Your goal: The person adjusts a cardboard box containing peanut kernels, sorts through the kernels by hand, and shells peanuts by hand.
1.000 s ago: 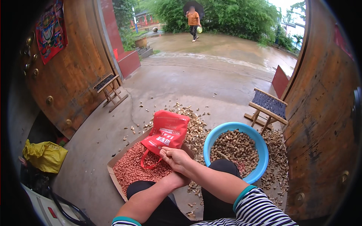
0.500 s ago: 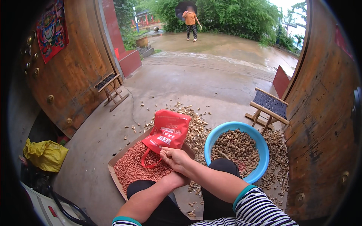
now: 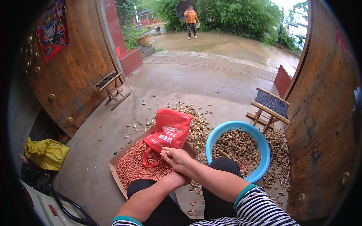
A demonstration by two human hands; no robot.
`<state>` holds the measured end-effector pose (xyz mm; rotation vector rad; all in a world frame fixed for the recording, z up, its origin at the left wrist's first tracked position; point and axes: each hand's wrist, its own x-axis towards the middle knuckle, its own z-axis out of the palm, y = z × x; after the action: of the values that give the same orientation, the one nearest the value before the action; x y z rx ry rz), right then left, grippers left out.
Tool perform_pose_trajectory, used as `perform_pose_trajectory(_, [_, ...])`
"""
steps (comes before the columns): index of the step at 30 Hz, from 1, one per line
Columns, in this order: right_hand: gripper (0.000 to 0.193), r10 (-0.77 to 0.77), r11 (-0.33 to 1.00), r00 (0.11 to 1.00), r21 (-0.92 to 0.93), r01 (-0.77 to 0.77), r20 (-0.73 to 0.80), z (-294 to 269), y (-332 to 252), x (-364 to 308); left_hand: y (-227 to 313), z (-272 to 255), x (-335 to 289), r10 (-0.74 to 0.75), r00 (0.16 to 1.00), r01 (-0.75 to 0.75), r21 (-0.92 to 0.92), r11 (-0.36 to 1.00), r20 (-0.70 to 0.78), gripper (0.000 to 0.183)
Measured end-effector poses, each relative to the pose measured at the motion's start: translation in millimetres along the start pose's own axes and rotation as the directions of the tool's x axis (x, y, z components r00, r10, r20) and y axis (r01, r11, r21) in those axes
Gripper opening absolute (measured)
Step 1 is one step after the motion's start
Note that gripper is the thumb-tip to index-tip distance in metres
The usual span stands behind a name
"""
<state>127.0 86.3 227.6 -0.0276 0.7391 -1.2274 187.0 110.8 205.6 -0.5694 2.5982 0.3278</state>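
My forearms cross above my knees. My right hand (image 3: 175,159) reaches left over the shelled peanuts, its fingers curled and pressed together beside the lower corner of a red cloth bag (image 3: 171,128); whatever lies in them is hidden. My left hand (image 3: 181,180) is tucked under my right wrist, and its fingers are out of sight. The bag leans in a shallow cardboard box (image 3: 118,177), its red handle lying on the reddish peanut kernels (image 3: 132,165). To the right of my hands stands a blue basin (image 3: 267,152) holding unshelled peanuts (image 3: 237,145).
Empty shells (image 3: 198,128) litter the floor behind the box and around the basin. A folding stool (image 3: 270,104) stands at right, another (image 3: 113,88) at left. Wooden doors (image 3: 79,60) flank the opening. Outside, a person (image 3: 191,20) holds an umbrella. A yellow bag (image 3: 47,154) lies at left.
My hands hold nearly the same pose. The whole view has shifted slightly. Outside, the person's lowered hand and the pale object in it have turned a little.
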Motion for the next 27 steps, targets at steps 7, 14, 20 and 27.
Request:
perform_pose_trajectory(7, [0.03, 0.004, 1.0, 1.0, -0.002, -0.004, -0.001, -2.0, 1.0, 1.6, 0.3, 2.2, -0.2, 0.015, 1.0, -0.015, 0.014, 1.0, -0.027, 0.049])
perform_pose_trajectory(14, [0.03, 0.0, 1.0, 1.0, -0.014, 0.0, -0.01, -4.0, 1.0, 2.8, 2.3, 0.8, 0.0, 0.028, 0.999, -0.028, -0.027, 0.999, -0.018, 0.048])
perform_pose_trajectory(20, [0.031, -0.003, 1.0, 1.0, -0.01, 0.003, -0.013, -1.2, 1.2, -0.5, 0.3, 2.0, -2.1, 0.021, 0.999, -0.026, -0.119, 0.993, -0.048, 0.046])
perform_pose_trajectory(27, [0.03, -0.007, 1.0, 1.0, -0.024, 0.007, -0.002, -3.6, 0.7, -1.2, 2.9, -2.0, -2.4, 0.031, 0.998, -0.04, -0.153, 0.987, -0.058, 0.046])
